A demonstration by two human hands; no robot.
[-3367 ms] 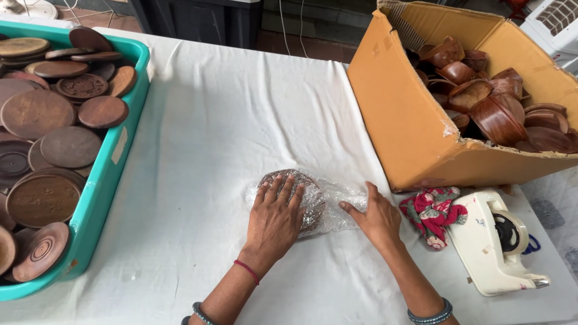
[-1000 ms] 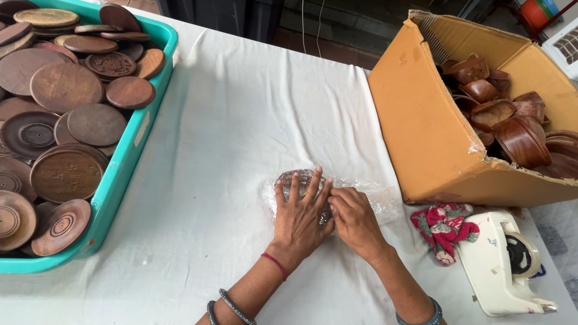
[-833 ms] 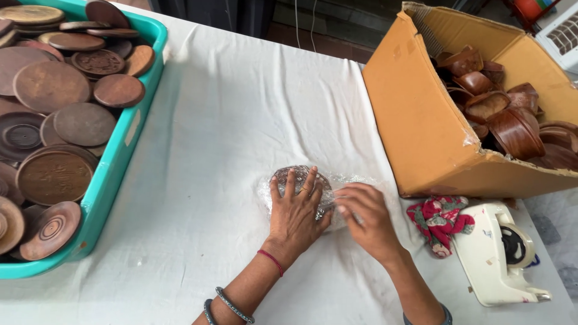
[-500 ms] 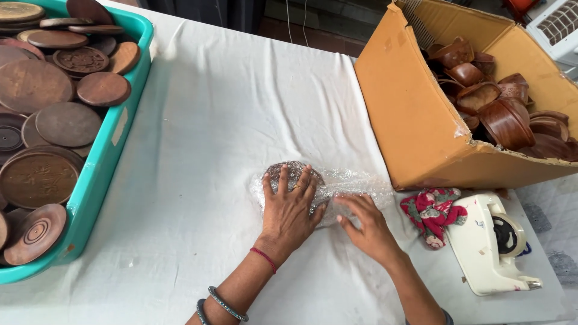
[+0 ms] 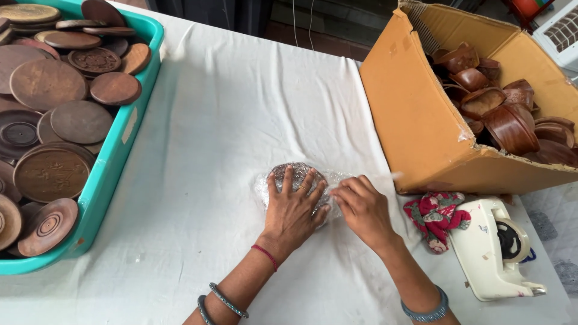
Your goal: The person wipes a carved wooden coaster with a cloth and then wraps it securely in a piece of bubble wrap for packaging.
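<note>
Now the right hand (image 5: 361, 207) has closed in at three o'clock, pinching clear plastic wrap (image 5: 343, 178); the left hand (image 5: 293, 207) stays spread flat, pressing the round wrapped wooden disc (image 5: 293, 171) onto the desk (image 5: 241, 108).

You get bright, even daylight, soft shadows under both hands (image 5: 295, 207), sharp focus, slight bending at the table (image 5: 241, 108) edges.

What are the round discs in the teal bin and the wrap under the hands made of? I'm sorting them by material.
The discs look like dark brown wood with a matt finish; several show turned rings or carving. The wrap around the round piece looks like thin clear plastic film: it is see-through, crinkled and glinting. The left hand presses it flat.
</note>
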